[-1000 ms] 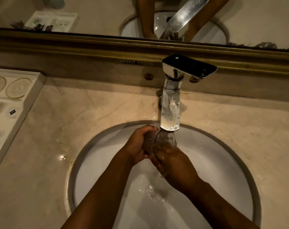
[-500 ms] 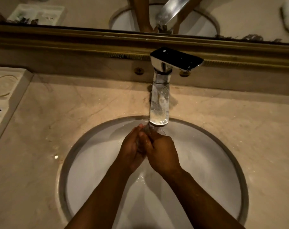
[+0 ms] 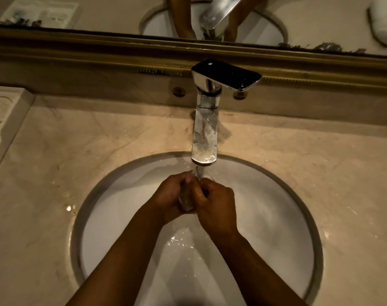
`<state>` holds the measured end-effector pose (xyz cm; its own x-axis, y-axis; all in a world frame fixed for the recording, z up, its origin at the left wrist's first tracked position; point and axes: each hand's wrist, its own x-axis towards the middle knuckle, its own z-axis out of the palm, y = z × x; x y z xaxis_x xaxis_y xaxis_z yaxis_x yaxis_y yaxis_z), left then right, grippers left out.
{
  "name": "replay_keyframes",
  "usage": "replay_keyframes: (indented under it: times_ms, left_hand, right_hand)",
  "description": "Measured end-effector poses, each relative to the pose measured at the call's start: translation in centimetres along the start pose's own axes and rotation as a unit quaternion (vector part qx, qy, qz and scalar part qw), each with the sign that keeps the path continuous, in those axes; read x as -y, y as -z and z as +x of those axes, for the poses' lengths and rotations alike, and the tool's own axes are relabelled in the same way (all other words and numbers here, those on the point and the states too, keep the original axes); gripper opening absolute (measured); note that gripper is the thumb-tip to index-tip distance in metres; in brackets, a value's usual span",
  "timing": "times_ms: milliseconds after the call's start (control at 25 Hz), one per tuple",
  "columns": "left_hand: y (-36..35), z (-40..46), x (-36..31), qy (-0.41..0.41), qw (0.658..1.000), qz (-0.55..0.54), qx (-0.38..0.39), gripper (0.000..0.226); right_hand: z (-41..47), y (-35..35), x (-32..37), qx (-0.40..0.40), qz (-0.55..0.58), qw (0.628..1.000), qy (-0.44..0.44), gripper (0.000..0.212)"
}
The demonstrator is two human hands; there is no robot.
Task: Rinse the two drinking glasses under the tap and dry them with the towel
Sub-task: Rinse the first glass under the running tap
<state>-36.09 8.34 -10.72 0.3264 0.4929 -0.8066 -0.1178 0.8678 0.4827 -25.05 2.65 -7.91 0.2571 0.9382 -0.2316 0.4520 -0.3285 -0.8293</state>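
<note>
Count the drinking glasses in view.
1: a drinking glass gripped between the left hand and right hand under the tap. The second is out of view.

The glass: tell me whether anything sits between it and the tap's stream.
Nothing visible does. Both hands, left hand and right hand, grip the glass directly beneath the tap, and the water falls straight onto it.

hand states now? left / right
Left hand: curled round the glass under the tap.
Right hand: curled round the same glass.
</note>
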Motion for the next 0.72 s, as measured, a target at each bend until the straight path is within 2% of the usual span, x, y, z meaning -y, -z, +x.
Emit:
replay_keyframes:
  times_ms: [80,160,280,360,440,520,560,600,640,720]
  left_hand:
    - [-0.4,0.2,0.8,-0.038,0.997,-0.070,-0.010,0.035]
    - [-0.8,0.7,1.3,-0.087,0.988,-0.118,-0.039,0.032]
    - [-1.4,0.8,1.1,-0.150,0.975,-0.105,-0.125,0.015]
    - [-1.9,0.3,0.5,-0.201,0.969,-0.051,-0.137,0.013]
    - [-2.3,-0.4,0.4,-0.262,0.957,0.042,-0.116,0.013]
    - [-2.8,-1.0,0.3,-0.288,0.945,0.121,-0.097,0.018]
    - [-3.1,-1.2,0.0,-0.293,0.940,0.143,-0.100,0.014]
    - [-3.5,-1.3,-0.4,-0.291,0.936,0.164,-0.107,0.007]
    - [-3.8,-1.2,-0.7,-0.282,0.933,0.187,-0.124,0.009]
    - [-4.0,-0.9,-1.4,-0.215,0.940,0.217,-0.151,0.015]
  right_hand:
    - [0.8,0.0,0.4,-0.004,-0.041,0.999,-0.021,0.044]
    - [1.4,-0.1,0.9,0.028,-0.086,0.995,-0.031,0.053]
    - [1.8,-0.3,1.3,0.053,-0.124,0.991,-0.016,0.050]
    - [1.8,-0.1,1.3,0.048,-0.051,0.998,-0.008,0.043]
    - [1.7,0.5,1.1,0.022,0.110,0.991,-0.076,0.039]
    - [1.4,1.2,1.3,0.008,0.268,0.948,-0.174,0.035]
    - [1.3,1.4,1.3,0.007,0.310,0.929,-0.199,0.034]
    - [1.1,1.3,1.2,0.008,0.328,0.922,-0.205,0.033]
    - [0.9,1.3,1.1,0.006,0.328,0.924,-0.197,0.032]
    - [0.6,1.0,0.9,-0.013,0.296,0.941,-0.165,0.032]
